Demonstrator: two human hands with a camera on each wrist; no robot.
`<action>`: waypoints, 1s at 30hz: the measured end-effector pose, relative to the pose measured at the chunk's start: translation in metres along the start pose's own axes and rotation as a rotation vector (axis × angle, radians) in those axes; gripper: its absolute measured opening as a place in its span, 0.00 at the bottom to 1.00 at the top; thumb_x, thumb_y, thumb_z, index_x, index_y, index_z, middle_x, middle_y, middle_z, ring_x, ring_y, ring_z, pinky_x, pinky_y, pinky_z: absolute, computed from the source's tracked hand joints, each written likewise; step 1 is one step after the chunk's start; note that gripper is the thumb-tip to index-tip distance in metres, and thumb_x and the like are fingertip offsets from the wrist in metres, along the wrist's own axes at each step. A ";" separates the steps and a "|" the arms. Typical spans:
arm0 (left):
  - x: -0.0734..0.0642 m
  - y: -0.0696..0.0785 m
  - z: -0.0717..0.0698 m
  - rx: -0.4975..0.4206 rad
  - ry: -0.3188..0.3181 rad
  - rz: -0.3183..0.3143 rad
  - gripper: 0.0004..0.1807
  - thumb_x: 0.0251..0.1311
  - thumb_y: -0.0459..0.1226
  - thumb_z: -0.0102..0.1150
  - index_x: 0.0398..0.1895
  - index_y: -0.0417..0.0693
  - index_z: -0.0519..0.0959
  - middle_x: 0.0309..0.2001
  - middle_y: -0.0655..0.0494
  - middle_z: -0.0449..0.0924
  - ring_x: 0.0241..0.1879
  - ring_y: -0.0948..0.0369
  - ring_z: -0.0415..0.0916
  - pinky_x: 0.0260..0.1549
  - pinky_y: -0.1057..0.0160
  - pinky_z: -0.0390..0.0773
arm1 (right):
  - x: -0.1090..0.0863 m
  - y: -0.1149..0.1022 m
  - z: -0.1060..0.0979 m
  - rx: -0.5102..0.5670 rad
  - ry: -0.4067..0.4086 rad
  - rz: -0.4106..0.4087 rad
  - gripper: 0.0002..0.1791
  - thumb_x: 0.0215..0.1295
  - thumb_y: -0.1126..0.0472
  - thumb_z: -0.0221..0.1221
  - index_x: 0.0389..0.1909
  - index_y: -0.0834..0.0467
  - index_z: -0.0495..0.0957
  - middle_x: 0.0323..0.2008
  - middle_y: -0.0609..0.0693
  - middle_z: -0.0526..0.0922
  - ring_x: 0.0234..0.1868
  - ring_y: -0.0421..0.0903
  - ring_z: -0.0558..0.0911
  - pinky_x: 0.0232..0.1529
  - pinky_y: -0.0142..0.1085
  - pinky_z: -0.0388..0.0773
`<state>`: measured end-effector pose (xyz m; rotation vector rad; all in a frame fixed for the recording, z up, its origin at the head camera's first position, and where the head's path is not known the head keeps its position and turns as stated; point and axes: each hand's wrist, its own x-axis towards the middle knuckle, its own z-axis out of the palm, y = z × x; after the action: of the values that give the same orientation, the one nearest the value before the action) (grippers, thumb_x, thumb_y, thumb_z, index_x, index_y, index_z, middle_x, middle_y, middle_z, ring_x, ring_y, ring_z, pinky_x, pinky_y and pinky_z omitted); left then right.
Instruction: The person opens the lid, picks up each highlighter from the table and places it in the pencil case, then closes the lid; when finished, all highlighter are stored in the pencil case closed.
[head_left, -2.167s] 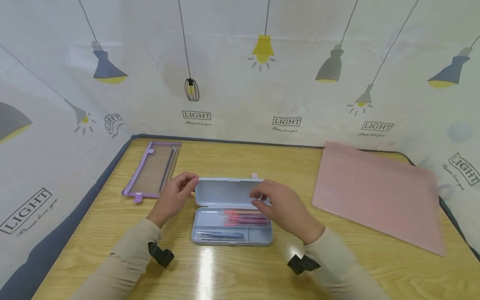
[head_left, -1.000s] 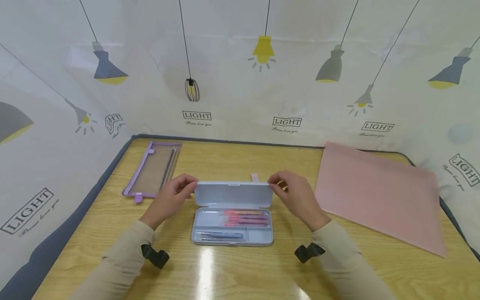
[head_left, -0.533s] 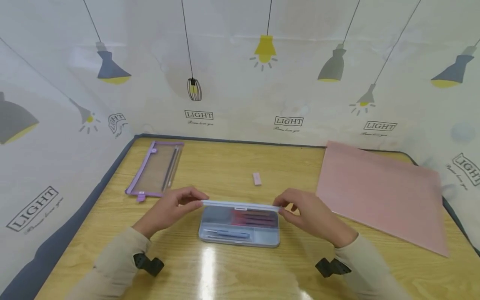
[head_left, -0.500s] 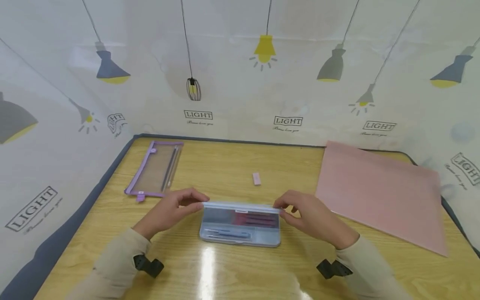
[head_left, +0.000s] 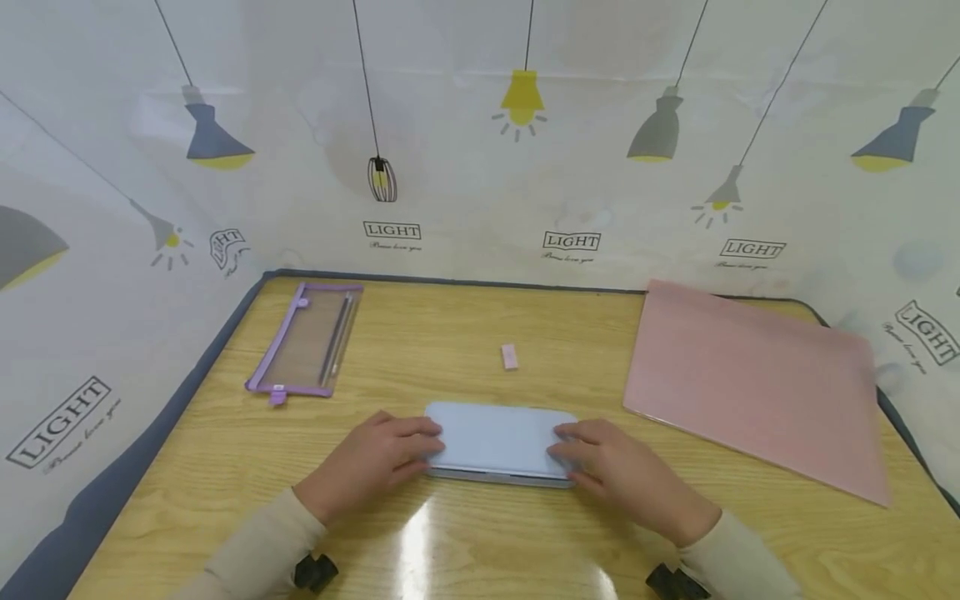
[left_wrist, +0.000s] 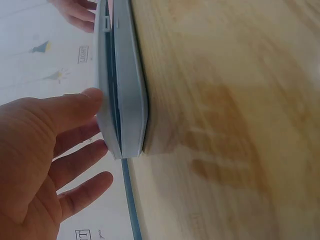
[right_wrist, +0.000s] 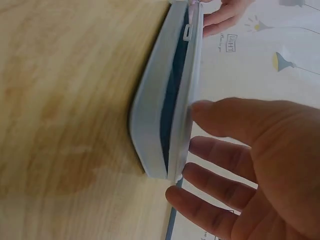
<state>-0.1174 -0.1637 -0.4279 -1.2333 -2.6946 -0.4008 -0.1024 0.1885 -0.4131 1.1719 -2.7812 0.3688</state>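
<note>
A light blue pencil case (head_left: 498, 440) lies on the table in the head view, its lid lowered over the base. Both wrist views show a narrow dark gap still running along the front edge, beside a small latch (right_wrist: 188, 32). My left hand (head_left: 371, 460) touches the lid's left end with extended fingertips, thumb near the front edge. On the right end, the fingertips of my right hand (head_left: 630, 475) rest in the same way. Both hands' fingers look spread and only slightly bent in the wrist views. The lid hides the pens inside.
A clear zip pouch (head_left: 303, 337) with purple edging and dark pencil-like sticks lies back left. Behind the case is a small pink eraser-like block (head_left: 509, 357). A large pink folder-like sheet (head_left: 753, 387) covers the right side. Printed curtain walls (head_left: 480, 192) enclose the table.
The case's lid has swung down from upright over the pens. Both hands have come down and toward me with it, going from pinching its edge to resting fingertips on top.
</note>
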 end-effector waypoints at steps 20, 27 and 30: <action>-0.008 0.010 0.016 0.031 0.051 -0.006 0.20 0.60 0.43 0.66 0.55 0.51 0.82 0.57 0.51 0.79 0.59 0.53 0.76 0.58 0.55 0.78 | -0.004 -0.005 0.006 -0.022 0.008 0.022 0.17 0.61 0.58 0.67 0.51 0.55 0.84 0.58 0.55 0.80 0.59 0.53 0.78 0.59 0.47 0.79; -0.009 0.012 0.016 0.036 0.059 0.010 0.19 0.61 0.43 0.66 0.55 0.50 0.82 0.57 0.50 0.79 0.59 0.52 0.76 0.59 0.54 0.78 | -0.006 -0.010 0.007 -0.052 -0.013 0.005 0.18 0.61 0.58 0.67 0.52 0.56 0.84 0.59 0.57 0.80 0.59 0.55 0.78 0.58 0.48 0.79; -0.010 0.012 0.017 0.037 0.077 0.013 0.19 0.60 0.43 0.66 0.55 0.51 0.82 0.57 0.50 0.79 0.59 0.51 0.76 0.58 0.53 0.78 | -0.007 -0.011 0.006 -0.057 -0.020 0.007 0.18 0.61 0.58 0.67 0.53 0.56 0.83 0.60 0.57 0.79 0.60 0.55 0.77 0.58 0.48 0.79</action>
<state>-0.1022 -0.1588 -0.4447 -1.1993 -2.6161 -0.3863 -0.0895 0.1842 -0.4185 1.1605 -2.7937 0.2785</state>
